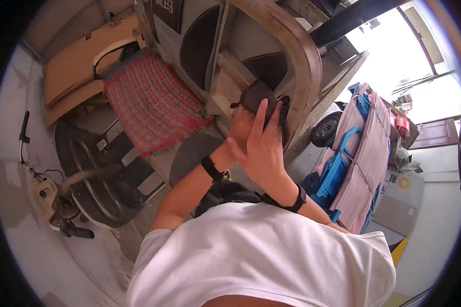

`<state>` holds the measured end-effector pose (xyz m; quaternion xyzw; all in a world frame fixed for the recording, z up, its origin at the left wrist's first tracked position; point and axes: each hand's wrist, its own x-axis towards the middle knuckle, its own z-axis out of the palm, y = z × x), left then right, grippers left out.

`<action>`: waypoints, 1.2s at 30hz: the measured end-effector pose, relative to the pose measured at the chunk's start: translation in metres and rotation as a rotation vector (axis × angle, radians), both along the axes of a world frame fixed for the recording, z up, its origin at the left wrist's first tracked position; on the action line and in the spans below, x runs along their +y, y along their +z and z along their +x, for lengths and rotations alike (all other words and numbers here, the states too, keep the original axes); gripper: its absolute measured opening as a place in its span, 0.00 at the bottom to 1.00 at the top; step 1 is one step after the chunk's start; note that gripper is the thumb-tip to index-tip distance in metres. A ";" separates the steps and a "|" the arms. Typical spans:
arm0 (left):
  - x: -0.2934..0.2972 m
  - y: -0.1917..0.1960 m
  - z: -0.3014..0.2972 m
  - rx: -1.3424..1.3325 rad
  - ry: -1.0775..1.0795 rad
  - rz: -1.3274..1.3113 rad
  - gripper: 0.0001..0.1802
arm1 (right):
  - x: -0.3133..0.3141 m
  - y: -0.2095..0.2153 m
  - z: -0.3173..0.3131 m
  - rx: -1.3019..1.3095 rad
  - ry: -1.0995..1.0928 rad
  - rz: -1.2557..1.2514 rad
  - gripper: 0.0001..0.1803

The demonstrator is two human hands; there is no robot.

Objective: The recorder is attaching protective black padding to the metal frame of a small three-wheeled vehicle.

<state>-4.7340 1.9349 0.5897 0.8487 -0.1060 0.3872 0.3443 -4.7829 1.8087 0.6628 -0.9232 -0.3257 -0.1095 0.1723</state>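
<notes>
My two hands meet at a dark brown, flat, soft-looking piece (258,101), whose exact kind I cannot make out. My left hand (242,128) grips its lower edge, its fingers partly hidden behind the piece and my other hand. Against the piece's right side, my right hand (264,153) has its fingers stretched out and spread, with the thumb apart. Small black bits show at both sides of the piece. Right behind it stands a worn wooden frame (305,56) with a thick, rounded rim that curves around the right side of my hands.
A red-and-grey woven cloth (156,102) lies to the left, before a cardboard sheet (92,71). A scooter-like vehicle with handlebars (46,194) stands at far left. On the right are a blue metal frame (325,179) with a wheel (326,129) and strapped pink padding (366,169).
</notes>
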 end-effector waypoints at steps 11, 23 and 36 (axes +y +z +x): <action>-0.007 -0.019 -0.030 0.096 -0.131 -0.341 0.16 | 0.053 -0.025 0.048 -0.263 0.092 -0.076 0.50; -0.067 -0.041 -0.078 0.210 -0.060 -0.501 0.18 | -0.009 -0.063 0.009 -0.240 0.178 -0.253 0.51; -0.028 -0.087 0.007 0.435 -0.138 -0.651 0.20 | 0.095 -0.034 0.096 -0.315 0.239 0.012 0.37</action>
